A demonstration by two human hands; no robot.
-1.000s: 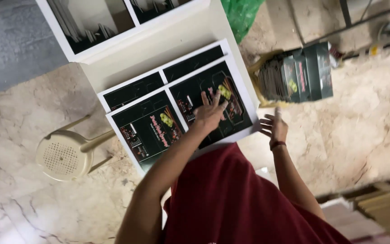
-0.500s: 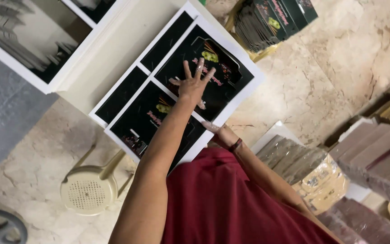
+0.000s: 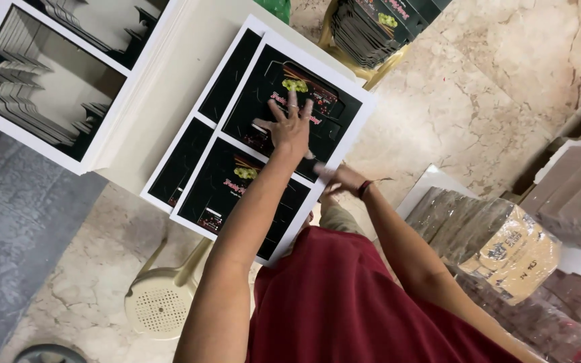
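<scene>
Head view, left hand point(image 3: 290, 128) lay flat with fingers spread on the top black printed carton sheet point(image 3: 284, 101) of the stack on the white table point(image 3: 169, 87), right hand point(image 3: 341, 178) curled gripping that sheet's near edge, plastic stool point(image 3: 163, 306) below, wrapped bundles point(image 3: 499, 245) to the right.

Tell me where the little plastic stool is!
In the head view, the cream plastic stool stands on the marble floor at the bottom left, just below the printed black-and-white sheet that the left hand presses flat.
</scene>
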